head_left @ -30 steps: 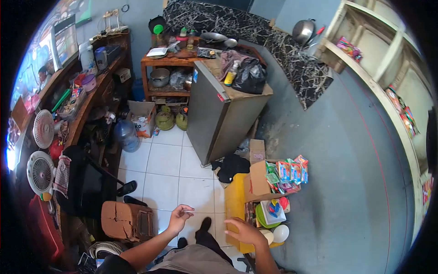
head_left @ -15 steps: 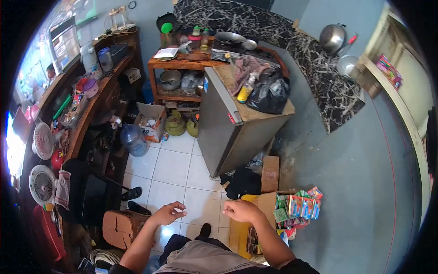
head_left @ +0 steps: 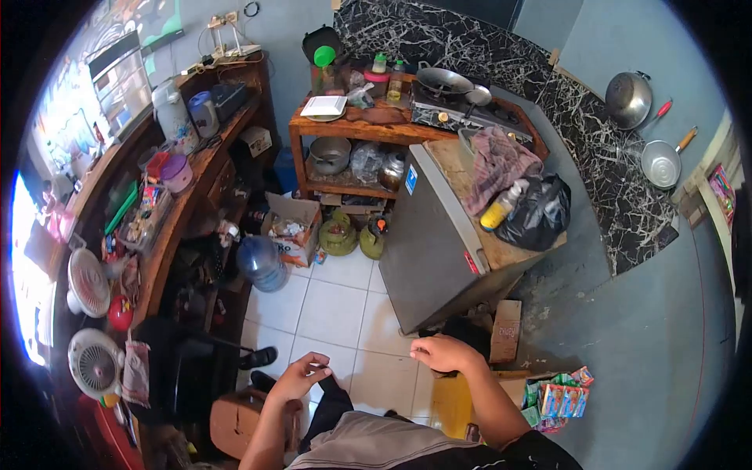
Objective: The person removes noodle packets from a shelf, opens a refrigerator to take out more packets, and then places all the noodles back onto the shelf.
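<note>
My left hand (head_left: 301,378) is held out in front of my waist, empty, its fingers loosely bent and the thumb apart from them. Over the white tiled floor (head_left: 329,313), my right hand (head_left: 445,353) hangs palm down with its fingers curled in; I see nothing in it. Neither hand touches anything. Nearest to the right hand are a dark bundle (head_left: 468,330) by the fridge foot, a small cardboard box (head_left: 506,329) and a yellow surface (head_left: 452,403). A brown stool-like seat (head_left: 233,427) is below and left of my left hand.
A grey fridge (head_left: 431,251) stands ahead, with a black plastic bag (head_left: 536,215), a yellow bottle (head_left: 503,205) and a cloth on top. Behind is a wooden table (head_left: 376,119) with a stove and pan. A blue water jug (head_left: 262,264) and green gas cylinders (head_left: 338,235) line the floor.
The view has swung left, so the fridge, shelves and floor items sit further right and lower. Both hands remain raised in front, touching nothing. My left leg now shows forward.
</note>
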`<state>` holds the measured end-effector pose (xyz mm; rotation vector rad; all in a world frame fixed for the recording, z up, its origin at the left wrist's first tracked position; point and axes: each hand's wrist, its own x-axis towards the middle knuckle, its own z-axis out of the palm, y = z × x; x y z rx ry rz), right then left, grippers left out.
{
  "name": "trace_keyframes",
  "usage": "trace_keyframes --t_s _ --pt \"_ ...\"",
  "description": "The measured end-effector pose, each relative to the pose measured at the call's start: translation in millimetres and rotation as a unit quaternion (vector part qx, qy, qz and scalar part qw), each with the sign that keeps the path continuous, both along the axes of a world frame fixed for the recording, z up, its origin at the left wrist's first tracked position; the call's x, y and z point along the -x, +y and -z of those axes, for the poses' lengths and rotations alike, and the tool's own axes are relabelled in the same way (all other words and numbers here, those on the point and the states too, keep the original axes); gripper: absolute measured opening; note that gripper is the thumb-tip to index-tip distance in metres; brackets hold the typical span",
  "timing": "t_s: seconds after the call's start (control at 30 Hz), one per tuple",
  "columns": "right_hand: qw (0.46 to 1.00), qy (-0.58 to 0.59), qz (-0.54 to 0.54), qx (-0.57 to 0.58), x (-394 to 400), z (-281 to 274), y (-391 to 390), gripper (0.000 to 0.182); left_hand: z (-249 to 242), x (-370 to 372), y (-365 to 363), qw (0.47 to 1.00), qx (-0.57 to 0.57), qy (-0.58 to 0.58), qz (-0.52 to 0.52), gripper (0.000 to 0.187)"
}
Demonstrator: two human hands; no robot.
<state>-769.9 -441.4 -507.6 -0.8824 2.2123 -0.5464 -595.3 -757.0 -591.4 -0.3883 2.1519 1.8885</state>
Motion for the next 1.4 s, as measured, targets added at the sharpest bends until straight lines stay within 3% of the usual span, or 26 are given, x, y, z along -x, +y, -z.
trace_keyframes --t_s 0.07,0.1,0.13,0.2,0.27,0.33,0.4,0.47,0.5,0.7,0.83,0.9,1.17,1.23,1.4 --pt "1.0 -0.01 0.027 -0.004 18.0 -8.1 -29.0 0.029 0.8 22.8 -30.9 0.998 0.047 -0.019 0.042 0.043" --pt "0.999 -0.021 0.049 -0.008 26.2 -11.8 -42.5 0.028 -31.5 39.7 -41.2 0.991 0.085 -0.08 0.068 0.047" --pt "0.997 -0.031 0.069 -0.012 35.7 -15.4 -55.5 0.027 -33.5 54.8 -56.2 0.991 0.083 -0.08 0.071 0.047" --pt "0.996 -0.025 0.084 -0.002 53.7 -33.0 -80.9 0.026 -33.0 80.8 -85.1 0.97 0.186 -0.006 0.154 0.045" --pt "0.994 -0.024 0.103 0.009 70.2 -37.3 -95.8 0.026 -40.2 110.2 -103.5 0.969 0.183 0.002 0.165 0.044" --pt "0.981 0.033 0.135 0.137 85.7 -34.2 -104.5 0.026 -48.0 140.8 -110.5 0.977 0.163 0.056 0.124 0.042" --pt "0.978 0.017 0.168 0.123 99.2 -36.6 -112.7 0.029 -51.8 171.9 -112.0 0.981 0.133 0.069 0.122 0.038" --pt "0.941 0.1 0.202 0.254 116.9 -30.6 -116.0 0.034 -52.7 207.8 -109.2 0.986 0.072 0.114 0.098 0.03" --pt "0.929 0.076 0.22 0.286 127.6 -29.5 -116.7 0.039 -48.7 225.8 -106.9 0.984 0.066 0.132 0.097 0.031" --pt "0.887 0.117 0.294 0.337 198.3 -20.5 -110.5 0.044 -51.4 329.1 -74.2 0.98 0.04 0.173 0.088 0.031" --pt "0.873 0.154 0.315 0.339 255.3 -9.7 -99.9 0.045 -73.0 391.7 -57.3 0.974 0.074 0.173 0.125 0.03" --pt "0.873 0.231 0.292 0.316 281.2 -9.8 -95.8 0.049 -81.0 418.1 -49.5 0.972 0.08 0.181 0.128 0.03" --pt "0.875 0.266 0.324 0.244 328.6 1.3 -97.1 0.05 -82.0 507.6 -33.8 0.95 0.101 0.256 0.15 0.028" --pt "0.874 0.267 0.338 0.223 332.0 4.4 -102.5 0.053 -88.1 530.8 -30.6 0.915 0.143 0.328 0.186 0.032" --pt "0.864 0.295 0.379 0.151 348.5 7.3 -121.7 0.055 -79.0 584.5 -33.6 0.887 0.137 0.36 0.256 0.035"
